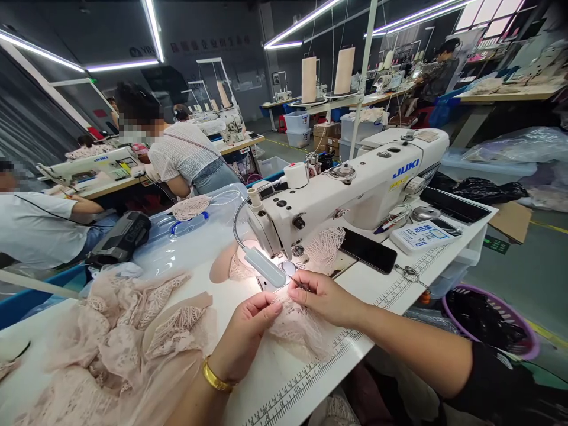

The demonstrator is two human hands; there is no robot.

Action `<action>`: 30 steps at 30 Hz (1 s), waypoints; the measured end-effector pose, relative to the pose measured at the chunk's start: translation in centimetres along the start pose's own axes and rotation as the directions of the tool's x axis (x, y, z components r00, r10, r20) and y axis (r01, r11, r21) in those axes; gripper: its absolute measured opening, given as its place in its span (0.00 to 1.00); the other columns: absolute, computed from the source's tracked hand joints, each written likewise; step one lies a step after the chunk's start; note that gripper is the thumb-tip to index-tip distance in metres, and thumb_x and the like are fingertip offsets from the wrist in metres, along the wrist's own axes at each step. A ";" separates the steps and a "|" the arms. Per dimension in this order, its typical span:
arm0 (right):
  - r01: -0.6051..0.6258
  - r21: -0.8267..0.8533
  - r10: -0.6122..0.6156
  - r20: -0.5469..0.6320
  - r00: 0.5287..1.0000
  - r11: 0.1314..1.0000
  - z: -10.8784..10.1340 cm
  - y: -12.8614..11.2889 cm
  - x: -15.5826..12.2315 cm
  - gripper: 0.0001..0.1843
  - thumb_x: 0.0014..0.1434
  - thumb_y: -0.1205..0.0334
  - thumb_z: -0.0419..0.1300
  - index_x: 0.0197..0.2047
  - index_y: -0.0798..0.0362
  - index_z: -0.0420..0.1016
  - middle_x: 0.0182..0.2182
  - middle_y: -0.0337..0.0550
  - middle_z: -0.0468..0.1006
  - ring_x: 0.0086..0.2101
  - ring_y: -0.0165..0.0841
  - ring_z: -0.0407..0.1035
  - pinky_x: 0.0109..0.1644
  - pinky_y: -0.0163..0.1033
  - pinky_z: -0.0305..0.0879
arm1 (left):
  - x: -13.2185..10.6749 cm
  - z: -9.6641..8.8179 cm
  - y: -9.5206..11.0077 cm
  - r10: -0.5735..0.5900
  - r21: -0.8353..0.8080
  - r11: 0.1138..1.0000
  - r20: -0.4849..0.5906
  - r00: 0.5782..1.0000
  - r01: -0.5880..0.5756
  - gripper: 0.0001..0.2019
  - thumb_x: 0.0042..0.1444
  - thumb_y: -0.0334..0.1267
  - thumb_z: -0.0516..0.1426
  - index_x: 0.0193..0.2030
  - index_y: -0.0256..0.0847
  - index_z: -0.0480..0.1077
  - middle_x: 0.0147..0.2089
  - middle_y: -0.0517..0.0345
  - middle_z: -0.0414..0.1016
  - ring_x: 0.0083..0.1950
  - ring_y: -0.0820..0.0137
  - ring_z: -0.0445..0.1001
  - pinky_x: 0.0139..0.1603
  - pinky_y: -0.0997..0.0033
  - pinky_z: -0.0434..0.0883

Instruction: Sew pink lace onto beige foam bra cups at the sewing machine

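In front of the sewing machine (346, 183), my left hand (248, 325) pinches the edge of a pale pink lace piece (299, 331) between thumb and fingers. My right hand (326, 296) is closed on the same lace, close to the needle area. A thin dark item shows by its fingers, too small to name. The lace hangs down over the table's front part. A grey clip-on lamp (266, 267) lights the spot just above my hands. More lace (326, 245) lies beneath the machine arm, and a beige cup-shaped piece (226, 263) lies left of the needle.
A heap of pink lace and mesh (119, 331) covers the table's left side. Right of the needle lie a black phone (368, 249) and a white box (419, 236). A printed ruler (302, 381) runs along the front edge. A purple basket (530, 343) stands below right. Co-workers sit beyond.
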State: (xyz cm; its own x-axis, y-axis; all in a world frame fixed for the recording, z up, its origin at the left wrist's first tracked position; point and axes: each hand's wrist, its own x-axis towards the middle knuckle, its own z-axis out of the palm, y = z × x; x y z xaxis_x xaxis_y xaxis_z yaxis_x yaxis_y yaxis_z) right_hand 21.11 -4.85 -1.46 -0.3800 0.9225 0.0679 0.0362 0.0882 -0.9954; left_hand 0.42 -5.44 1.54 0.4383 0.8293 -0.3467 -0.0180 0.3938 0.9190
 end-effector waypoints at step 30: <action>0.427 -0.310 -0.482 -0.126 0.867 0.849 1.1 0.3 -1.0 0.03 0.68 0.63 0.59 0.39 0.51 0.70 0.35 0.40 0.66 0.34 0.32 0.64 0.38 0.38 0.63 | 0.1 0.1 -1.1 0.049 -0.014 0.999 -0.091 0.995 -0.050 0.18 0.55 0.53 0.66 0.32 0.39 0.74 0.30 0.60 0.69 0.34 0.70 0.64 0.37 0.72 0.66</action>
State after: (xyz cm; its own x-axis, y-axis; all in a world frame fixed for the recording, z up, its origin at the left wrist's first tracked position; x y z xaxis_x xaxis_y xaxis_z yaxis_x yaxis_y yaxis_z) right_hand 20.52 -6.18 -1.88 -0.2308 0.8049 0.5467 0.1556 0.5852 -0.7959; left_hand 0.61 -5.81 0.54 0.3534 0.8801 -0.3171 -0.0524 0.3571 0.9326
